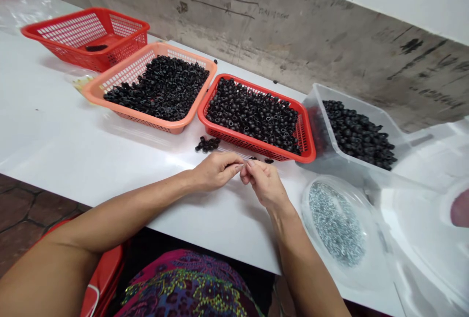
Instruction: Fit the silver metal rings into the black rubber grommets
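Pinching a small dark piece (234, 165) between both hands at the front of the tabletop (91, 136); it's too small for me to read its long axis. Left hand (215, 171) comes in from lower left, palm down, fingers (234, 166) closed on the piece from its left. Right hand (264, 185) comes in from lower right, wrist raised, fingertips (246, 164) closed on it from the other side; the two hands touch. A small cluster of black ring-shaped beads (207, 144) lies just ahead of the left hand, so left is nearer that cluster. Stray beads (269, 160) lie just ahead of the right hand, by the front rim of a red plastic basket (238, 137) full of the same beads. Further off: an orange basket (128, 113) of beads on the left, a clear plastic tub (315, 107) of beads on the right, and a clear dish (308, 209) of small silver rings (335, 224) to the lower right.
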The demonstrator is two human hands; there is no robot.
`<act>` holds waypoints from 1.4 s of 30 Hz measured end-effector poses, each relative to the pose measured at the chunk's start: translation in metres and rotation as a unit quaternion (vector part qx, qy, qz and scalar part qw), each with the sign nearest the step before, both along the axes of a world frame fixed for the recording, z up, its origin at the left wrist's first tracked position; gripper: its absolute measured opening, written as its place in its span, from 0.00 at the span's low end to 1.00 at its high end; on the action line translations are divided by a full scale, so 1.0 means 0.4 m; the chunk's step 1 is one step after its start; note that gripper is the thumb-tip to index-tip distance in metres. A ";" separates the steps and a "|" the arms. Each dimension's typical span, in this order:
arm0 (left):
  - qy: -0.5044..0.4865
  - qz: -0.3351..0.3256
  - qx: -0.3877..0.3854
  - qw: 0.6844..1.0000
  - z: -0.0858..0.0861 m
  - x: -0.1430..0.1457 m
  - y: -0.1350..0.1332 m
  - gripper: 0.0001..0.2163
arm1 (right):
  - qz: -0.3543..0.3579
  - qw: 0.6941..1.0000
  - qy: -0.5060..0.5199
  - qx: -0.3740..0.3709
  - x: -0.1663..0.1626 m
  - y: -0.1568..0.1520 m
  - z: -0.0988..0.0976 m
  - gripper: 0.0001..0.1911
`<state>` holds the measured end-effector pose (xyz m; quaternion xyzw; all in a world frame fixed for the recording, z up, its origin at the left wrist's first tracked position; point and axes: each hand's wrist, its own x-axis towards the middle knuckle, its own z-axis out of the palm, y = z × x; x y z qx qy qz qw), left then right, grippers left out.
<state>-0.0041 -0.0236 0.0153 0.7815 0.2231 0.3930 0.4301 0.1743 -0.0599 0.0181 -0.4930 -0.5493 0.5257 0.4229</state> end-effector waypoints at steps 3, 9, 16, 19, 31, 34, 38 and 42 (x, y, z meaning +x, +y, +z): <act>0.009 0.036 0.046 0.998 -0.015 -0.001 0.004 0.08 | -0.022 1.000 0.010 -0.004 -0.007 0.001 0.002 0.20; 0.097 0.133 0.203 0.965 -0.036 -0.005 0.009 0.11 | -0.028 1.000 0.004 0.001 -0.011 0.003 -0.005 0.19; 0.154 0.148 0.231 0.949 -0.023 -0.002 0.001 0.13 | -0.037 0.991 -0.098 0.082 -0.018 -0.012 0.018 0.17; 0.161 0.143 0.196 0.957 -0.022 0.001 -0.002 0.13 | -0.056 0.985 -0.128 0.105 -0.029 -0.021 0.032 0.14; 0.030 0.011 -0.133 0.991 0.018 -0.003 0.002 0.10 | -0.043 0.993 -0.074 0.081 -0.003 -0.007 0.026 0.11; -0.011 0.012 -0.188 0.982 0.022 -0.006 0.014 0.11 | -0.049 0.992 -0.089 0.080 -0.002 -0.009 0.032 0.08; -0.023 0.053 -0.213 0.975 0.021 -0.006 0.020 0.11 | -0.065 0.977 -0.159 0.128 -0.009 -0.016 0.040 0.06; 0.015 0.017 -0.207 0.978 0.013 -0.007 0.017 0.10 | -0.061 0.957 -0.208 0.193 -0.012 -0.017 0.037 0.06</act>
